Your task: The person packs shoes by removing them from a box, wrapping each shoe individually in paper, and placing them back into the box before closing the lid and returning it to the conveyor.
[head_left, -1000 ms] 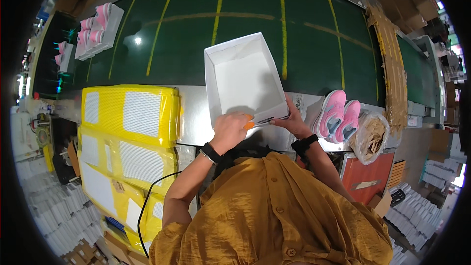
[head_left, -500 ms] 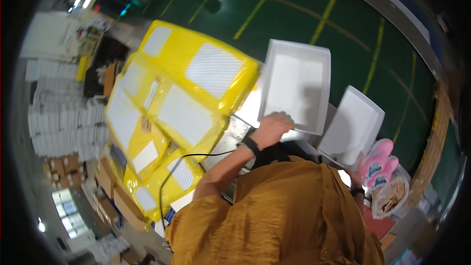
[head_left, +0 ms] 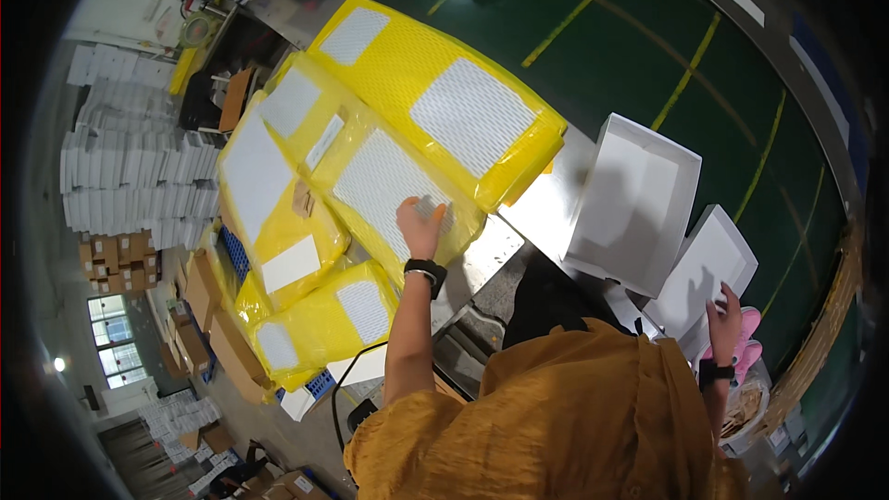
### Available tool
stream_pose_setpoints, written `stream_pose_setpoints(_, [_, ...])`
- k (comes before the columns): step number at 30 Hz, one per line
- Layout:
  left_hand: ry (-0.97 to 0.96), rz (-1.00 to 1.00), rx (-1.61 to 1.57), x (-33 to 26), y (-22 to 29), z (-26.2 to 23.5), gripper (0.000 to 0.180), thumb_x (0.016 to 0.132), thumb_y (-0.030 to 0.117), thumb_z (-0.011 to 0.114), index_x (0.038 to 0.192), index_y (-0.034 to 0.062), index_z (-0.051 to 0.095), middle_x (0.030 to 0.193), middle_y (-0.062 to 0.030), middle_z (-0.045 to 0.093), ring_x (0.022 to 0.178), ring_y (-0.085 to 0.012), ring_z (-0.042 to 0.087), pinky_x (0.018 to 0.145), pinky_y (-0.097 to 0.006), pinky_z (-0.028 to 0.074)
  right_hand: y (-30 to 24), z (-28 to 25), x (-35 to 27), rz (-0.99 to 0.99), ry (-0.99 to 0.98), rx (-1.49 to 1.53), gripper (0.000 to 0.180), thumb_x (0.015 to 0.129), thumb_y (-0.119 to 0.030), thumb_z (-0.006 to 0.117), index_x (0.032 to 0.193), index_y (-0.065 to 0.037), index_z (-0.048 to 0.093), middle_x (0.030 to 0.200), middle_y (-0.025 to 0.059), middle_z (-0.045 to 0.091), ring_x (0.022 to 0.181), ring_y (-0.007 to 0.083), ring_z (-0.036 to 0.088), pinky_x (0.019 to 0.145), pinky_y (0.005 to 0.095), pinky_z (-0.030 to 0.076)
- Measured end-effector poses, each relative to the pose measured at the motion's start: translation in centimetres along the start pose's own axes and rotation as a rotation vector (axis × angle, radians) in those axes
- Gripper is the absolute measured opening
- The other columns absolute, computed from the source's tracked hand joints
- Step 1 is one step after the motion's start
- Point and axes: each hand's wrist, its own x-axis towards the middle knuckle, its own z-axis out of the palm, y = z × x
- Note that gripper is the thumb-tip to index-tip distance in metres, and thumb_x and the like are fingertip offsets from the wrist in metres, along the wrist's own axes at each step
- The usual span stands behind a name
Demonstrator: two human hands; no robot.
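My left hand (head_left: 421,228) is over a yellow plastic-wrapped pack (head_left: 463,208), at its white patterned panel (head_left: 384,187). Its thumb and fingers are apart with nothing seen between them; whether they touch the wrap I cannot tell. My right hand (head_left: 724,322) hovers by the near end of a shallow white box part (head_left: 718,264), fingers spread and holding nothing. Between the hands, further off, lies an open white box (head_left: 639,194), with only shadow visible inside. Pink shoes (head_left: 746,343) sit just beyond my right wrist, partly hidden by it.
More yellow packs (head_left: 361,56) are piled at the left. A green belt (head_left: 519,9) with yellow lines runs along the far side. A clear bag of brown paper (head_left: 744,407) stands at the right. Stacked white boxes (head_left: 130,162) and cartons (head_left: 120,259) stand far left.
My left hand has left the open box and moved left over the yellow pack. My right hand has moved from beside the shoes to the shallow box part. The view has turned left.
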Motion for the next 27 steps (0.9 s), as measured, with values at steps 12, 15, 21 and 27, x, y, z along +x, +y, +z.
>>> stream_pose_setpoints(12, [-0.978, -0.131, -0.487, 5.6, 2.0, -6.4, 0.007, 0.089, 0.001, 0.058, 0.096, 0.0035, 0.06, 0.091, -0.0026, 0.063, 0.083, -0.0141, 0.061, 0.074, -0.029, 0.052, -17.0, 9.2, 3.5, -0.164, -0.81, 0.221, 0.063, 0.081, -0.004, 0.072, 0.139, -0.007, 0.049, 0.129, 0.0087, 0.058, 0.114, 0.0173, 0.056, 0.095, 0.0314, 0.047])
stream_pose_setpoints(15, [-1.39, 0.071, -0.87, -1.3, 13.3, -7.3, 0.009, 0.09, 0.006, 0.062, 0.099, 0.0037, 0.059, 0.089, -0.0024, 0.062, 0.081, -0.0132, 0.061, 0.075, -0.028, 0.051, -21.2, 11.4, 1.5, -0.178, -1.205, 0.428, 0.078, 0.078, -0.009, 0.077, 0.146, -0.007, 0.039, 0.143, 0.0095, 0.046, 0.132, 0.0199, 0.043, 0.108, 0.0362, 0.037])
stream_pose_setpoints(21, [-0.94, 0.301, -0.892, -4.8, 20.6, -6.4, 0.014, 0.089, 0.005, 0.065, 0.103, 0.0027, 0.064, 0.104, -0.0063, 0.067, 0.092, -0.0142, 0.061, 0.078, -0.028, 0.049, -22.7, 10.9, -0.1, -0.052, -0.965, 0.55, 0.067, 0.075, -0.011, 0.082, 0.133, -0.002, 0.049, 0.13, 0.0082, 0.056, 0.121, 0.0189, 0.051, 0.103, 0.0357, 0.042])
stream_pose_setpoints(27, [-0.103, 0.026, -0.123, 6.5, -2.9, -3.7, 0.05, 0.09, 0.008, 0.058, 0.137, -0.0024, 0.045, 0.14, -0.0224, 0.048, 0.132, -0.0331, 0.044, 0.11, -0.04, 0.035, -11.8, 0.6, 0.3, 0.181, -0.524, 0.587, 0.054, 0.079, 0.001, 0.072, 0.128, -0.002, 0.051, 0.114, 0.0052, 0.061, 0.106, 0.0179, 0.057, 0.094, 0.0333, 0.046])
